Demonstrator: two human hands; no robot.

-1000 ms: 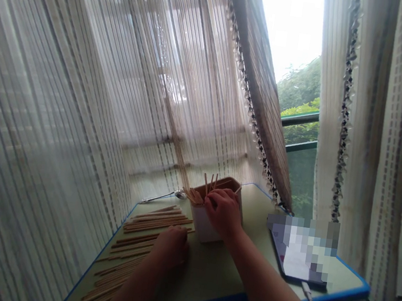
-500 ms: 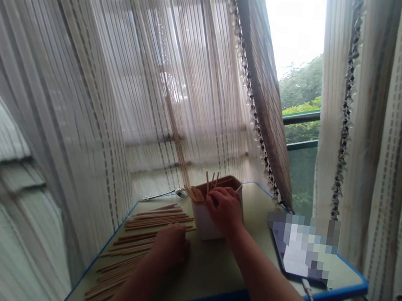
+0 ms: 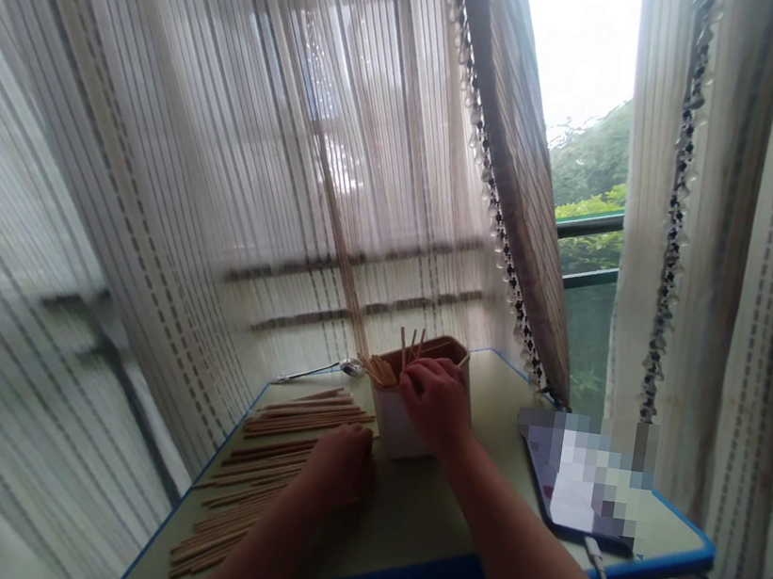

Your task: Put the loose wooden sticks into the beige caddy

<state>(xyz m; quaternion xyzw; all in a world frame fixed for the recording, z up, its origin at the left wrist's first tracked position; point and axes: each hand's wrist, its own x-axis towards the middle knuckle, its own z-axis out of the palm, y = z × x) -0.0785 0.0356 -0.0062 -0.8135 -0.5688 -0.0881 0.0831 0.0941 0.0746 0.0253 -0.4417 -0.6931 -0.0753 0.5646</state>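
Observation:
On the left half of the table lie several thin wooden chopsticks (image 3: 234,521), in loose rows. My left hand (image 3: 342,462) rests low over their right ends, fingers curled under; what they hold is hidden. Just beyond stands a light-coloured box (image 3: 392,423) with a brown rim, holding wooden sticks and some flat, wider wooden pieces (image 3: 381,371). Over its front rim, my right hand (image 3: 435,398) has its fingers bent inward. A few thin upright sticks (image 3: 411,345) rise just behind those fingers; whether the hand grips them I cannot tell.
A metal spoon (image 3: 350,366) lies at the table's back edge, left of the box. To the right, a partly blurred tablet or phone (image 3: 573,495) has a white cable (image 3: 597,559) plugged in. Sheer curtains (image 3: 288,172) hang close behind the blue-edged table (image 3: 474,491).
My left hand has shifted slightly right and away from me, near the chopsticks' ends. The right hand stays at the box rim. The camera view has turned slightly.

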